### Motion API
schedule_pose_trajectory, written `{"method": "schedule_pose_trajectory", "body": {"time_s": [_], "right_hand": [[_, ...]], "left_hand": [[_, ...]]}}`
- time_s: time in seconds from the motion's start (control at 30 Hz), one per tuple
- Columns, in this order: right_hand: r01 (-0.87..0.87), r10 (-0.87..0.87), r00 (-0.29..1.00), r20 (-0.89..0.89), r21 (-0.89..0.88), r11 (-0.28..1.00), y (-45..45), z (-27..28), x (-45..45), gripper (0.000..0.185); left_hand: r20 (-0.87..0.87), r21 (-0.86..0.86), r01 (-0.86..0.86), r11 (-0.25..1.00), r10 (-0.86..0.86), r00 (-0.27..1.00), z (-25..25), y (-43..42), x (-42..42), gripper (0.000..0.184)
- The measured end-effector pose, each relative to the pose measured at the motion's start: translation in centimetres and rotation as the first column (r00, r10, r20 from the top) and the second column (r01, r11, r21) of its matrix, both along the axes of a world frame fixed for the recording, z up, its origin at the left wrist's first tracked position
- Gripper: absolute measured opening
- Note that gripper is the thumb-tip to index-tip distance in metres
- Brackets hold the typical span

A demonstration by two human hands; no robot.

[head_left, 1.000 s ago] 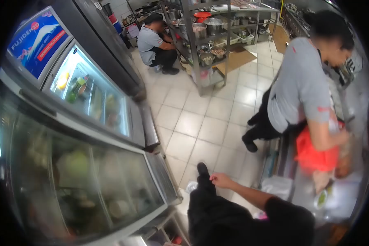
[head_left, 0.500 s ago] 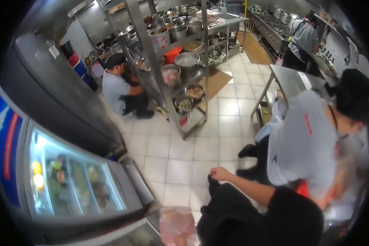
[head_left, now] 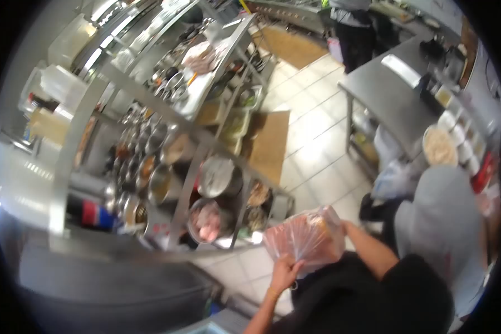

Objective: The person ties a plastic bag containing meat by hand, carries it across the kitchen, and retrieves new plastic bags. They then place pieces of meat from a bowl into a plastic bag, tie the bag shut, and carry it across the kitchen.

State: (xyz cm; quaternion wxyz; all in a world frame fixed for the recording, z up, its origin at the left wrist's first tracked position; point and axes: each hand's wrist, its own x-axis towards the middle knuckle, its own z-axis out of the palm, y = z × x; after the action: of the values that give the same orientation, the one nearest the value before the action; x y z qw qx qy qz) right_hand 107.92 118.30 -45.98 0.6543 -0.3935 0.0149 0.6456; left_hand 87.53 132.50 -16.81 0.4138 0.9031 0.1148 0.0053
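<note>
A clear plastic bag (head_left: 303, 239) with pinkish-red contents hangs in front of my body. My left hand (head_left: 285, 271) grips its gathered near edge, fingers closed on the plastic. At the bag's right side is my right hand (head_left: 344, 227), mostly hidden behind it, with only a little showing past the forearm. Just beyond the bag stands a metal shelf rack holding a pot of pale pink pieces (head_left: 206, 221) and a pot with white contents (head_left: 217, 176).
A co-worker in grey (head_left: 442, 222) is close on my right, beside a steel table (head_left: 392, 97) with containers. Another person (head_left: 353, 33) stands farther back. Tiled floor (head_left: 312, 133) runs between rack and table. Cardboard (head_left: 267, 145) lies by the rack.
The view has swung left toward the rack, away from the lit fridge. The bag, low in view earlier, is now raised in front of me with both hands at it.
</note>
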Motion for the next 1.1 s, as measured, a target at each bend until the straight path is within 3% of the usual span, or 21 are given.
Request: {"method": "schedule_pose_trajectory", "body": {"time_s": [0.03, 0.1, 0.17, 0.23, 0.27, 0.3, 0.33, 0.37, 0.4, 0.43, 0.5, 0.53, 0.63, 0.67, 0.73, 0.83, 0.93, 1.0, 1.03, 1.07, 1.1], "right_hand": [[0.113, -0.114, 0.993, -0.03, -0.007, 0.994, -0.2, 2.1, 2.0, 0.05], [0.305, -0.306, 0.949, -0.082, -0.019, 0.952, -0.9, 5.6, 5.8, 0.05], [0.445, -0.447, 0.888, -0.107, -0.037, 0.895, -1.4, 8.2, 9.0, 0.051], [0.552, -0.555, 0.824, -0.114, -0.059, 0.832, -1.0, 10.1, 12.2, 0.051], [0.6, -0.604, 0.789, -0.115, -0.07, 0.797, -0.5, 10.9, 13.6, 0.052], [0.643, -0.647, 0.753, -0.116, -0.075, 0.762, 0.0, 11.6, 15.2, 0.052], [0.683, -0.687, 0.718, -0.112, -0.081, 0.726, 0.6, 12.2, 17.3, 0.052], [0.715, -0.72, 0.685, -0.11, -0.088, 0.694, 1.3, 13.0, 19.4, 0.053], [0.744, -0.751, 0.651, -0.11, -0.107, 0.66, 1.5, 13.5, 20.9, 0.053], [0.763, -0.773, 0.626, -0.105, -0.123, 0.634, 1.7, 14.2, 22.9, 0.053], [0.795, -0.808, 0.58, -0.108, -0.143, 0.59, 3.3, 15.4, 26.5, 0.054], [0.801, -0.813, 0.571, -0.111, -0.138, 0.582, 4.2, 16.0, 28.7, 0.054], [0.825, -0.832, 0.539, -0.132, -0.117, 0.553, 8.5, 17.1, 35.1, 0.055], [0.826, -0.831, 0.539, -0.135, -0.108, 0.553, 10.0, 17.4, 37.6, 0.056], [0.825, -0.824, 0.54, -0.17, -0.084, 0.558, 13.7, 17.8, 42.4, 0.056], [0.783, -0.768, 0.606, -0.209, -0.013, 0.621, 19.8, 19.1, 51.1, 0.057], [0.704, -0.66, 0.701, -0.27, 0.111, 0.702, 26.9, 21.9, 59.6, 0.058], [0.614, -0.547, 0.787, -0.284, 0.278, 0.739, 32.3, 24.1, 65.1, 0.061], [0.561, -0.486, 0.827, -0.282, 0.373, 0.739, 36.0, 25.6, 68.7, 0.063], [0.592, -0.248, 0.756, -0.606, 0.471, 0.654, 39.9, 27.2, 71.8, 0.066], [0.658, -0.061, 0.592, -0.804, 0.438, 0.613, 44.3, 29.4, 74.3, 0.062]], "left_hand": [[-0.012, -0.013, 0.074, 0.997, -0.074, 0.997, 0.4, 1.6, 3.2, 0.038], [0.047, 0.122, 0.178, 0.976, -0.185, 0.982, -1.4, 4.3, 9.3, 0.039], [0.15, 0.134, 0.193, 0.972, -0.212, 0.966, -0.9, 5.5, 16.6, 0.04], [-0.051, 0.027, 0.259, 0.966, -0.257, 0.965, -2.8, 7.2, 23.8, 0.04], [-0.313, -0.026, 0.309, 0.951, -0.301, 0.901, -3.2, 7.8, 27.6, 0.043], [-0.263, -0.036, 0.31, 0.95, -0.308, 0.914, -4.1, 8.4, 30.7, 0.043], [0.154, 0.223, 0.329, 0.918, -0.366, 0.918, -5.6, 8.7, 33.6, 0.042], [0.519, 0.445, 0.201, 0.873, -0.434, 0.736, -5.9, 8.8, 37.0, 0.041], [0.161, 0.285, 0.381, 0.879, -0.436, 0.886, -6.7, 9.0, 39.3, 0.043], [0.177, 0.237, 0.367, 0.899, -0.412, 0.894, -6.9, 8.3, 42.5, 0.043], [-0.145, -0.014, 0.449, 0.893, -0.446, 0.883, -7.4, 9.5, 47.5, 0.042], [-0.015, -0.068, 0.368, 0.927, -0.37, 0.929, -7.7, 9.9, 49.8, 0.043], [0.011, -0.19, 0.286, 0.939, -0.29, 0.957, -9.0, 13.6, 57.6, 0.042], [0.013, -0.2, 0.269, 0.942, -0.272, 0.962, -9.5, 14.7, 60.1, 0.042], [0.292, -0.278, 0.19, 0.942, -0.106, 0.951, -9.9, 18.1, 64.9, 0.041], [0.295, -0.308, 0.114, 0.945, -0.019, 0.955, -6.1, 24.4, 73.1, 0.039], [0.384, 0.094, 0.216, 0.972, -0.236, 0.893, -1.2, 33.9, 81.2, 0.04], [0.206, 0.088, 0.181, 0.979, -0.196, 0.959, 6.0, 39.8, 84.5, 0.034], [0.336, 0.249, 0.132, 0.959, -0.213, 0.917, 8.4, 43.3, 86.2, 0.029], [0.486, 0.465, -0.011, 0.885, -0.245, 0.839, 11.6, 46.6, 88.0, 0.027], [0.495, 0.4, -0.06, 0.915, -0.16, 0.854, 15.1, 50.0, 89.8, 0.027]]}}
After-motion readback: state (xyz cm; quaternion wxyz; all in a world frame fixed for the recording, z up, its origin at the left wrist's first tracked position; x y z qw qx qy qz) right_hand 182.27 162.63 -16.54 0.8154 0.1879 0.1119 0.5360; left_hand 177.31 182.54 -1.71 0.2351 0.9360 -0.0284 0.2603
